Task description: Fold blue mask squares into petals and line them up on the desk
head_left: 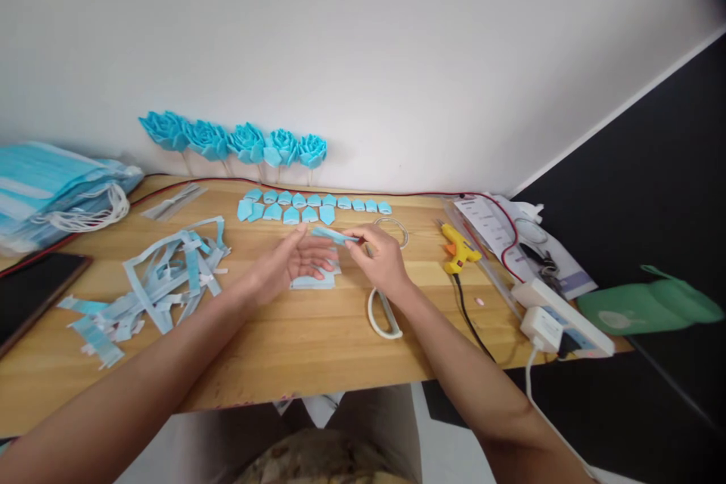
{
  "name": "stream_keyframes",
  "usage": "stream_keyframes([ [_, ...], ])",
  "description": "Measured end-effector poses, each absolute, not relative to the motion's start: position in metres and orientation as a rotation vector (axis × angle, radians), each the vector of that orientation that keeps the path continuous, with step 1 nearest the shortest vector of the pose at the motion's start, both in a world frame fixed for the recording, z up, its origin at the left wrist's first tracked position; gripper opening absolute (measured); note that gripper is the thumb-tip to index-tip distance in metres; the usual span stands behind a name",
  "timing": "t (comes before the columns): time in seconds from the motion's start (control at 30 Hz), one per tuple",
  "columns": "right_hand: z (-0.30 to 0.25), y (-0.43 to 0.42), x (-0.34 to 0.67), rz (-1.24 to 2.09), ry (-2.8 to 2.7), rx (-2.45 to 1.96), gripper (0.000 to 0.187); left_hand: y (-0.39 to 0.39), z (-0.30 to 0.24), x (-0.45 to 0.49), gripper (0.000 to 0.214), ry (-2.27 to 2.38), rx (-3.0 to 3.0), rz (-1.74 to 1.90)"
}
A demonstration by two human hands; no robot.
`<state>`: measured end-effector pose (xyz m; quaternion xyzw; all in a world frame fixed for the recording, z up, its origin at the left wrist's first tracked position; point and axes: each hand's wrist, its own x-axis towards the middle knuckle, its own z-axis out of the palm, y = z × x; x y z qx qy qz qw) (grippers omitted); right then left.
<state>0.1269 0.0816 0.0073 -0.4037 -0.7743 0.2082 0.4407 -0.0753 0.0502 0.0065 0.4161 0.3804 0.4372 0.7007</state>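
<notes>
My right hand (379,257) pinches a small blue fabric piece (332,234) between thumb and fingers above the wooden table (318,333). My left hand (295,261) is open, palm up, fingers spread, just left of that piece and over a stack of blue fabric squares (314,282). Two rows of folded blue petals (311,206) lie behind the hands. White-handled scissors (383,314) lie under my right wrist.
Several blue fabric roses (238,140) lean on the wall. Cut mask strips (164,276) are heaped at left, a stack of face masks (51,193) and a dark tablet (28,291) at far left. A yellow glue gun (458,248), power strip (559,314) and papers sit at right.
</notes>
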Motion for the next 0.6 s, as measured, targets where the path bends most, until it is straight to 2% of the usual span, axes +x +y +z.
stream_keyframes([
  [0.1, 0.0069, 0.0801, 0.1252, 0.352, -2.058, -0.814, 0.018, 0.0493, 0.0121, -0.0752, 0.051, 0.743, 0.785, 0.891],
  [0.2, 0.0048, 0.0805, 0.1232, 0.252, -2.165, -0.653, 0.024, 0.0497, 0.0147, -0.0759, 0.034, 0.768, 0.783, 0.967],
  [0.27, 0.0051, 0.0809, 0.1227, 0.202, -2.175, -0.618, 0.029, 0.0507, 0.014, -0.0763, 0.032, 0.803, 0.804, 1.033],
  [0.47, 0.0114, 0.0813, 0.1271, 0.216, -1.955, -0.848, 0.043, 0.052, 0.0135, -0.0749, 0.031, 0.818, 0.76, 1.146],
  [0.6, 0.0078, 0.0808, 0.1289, 0.418, -1.908, -1.021, 0.049, 0.052, 0.0127, -0.0735, 0.031, 0.798, 0.717, 1.203],
])
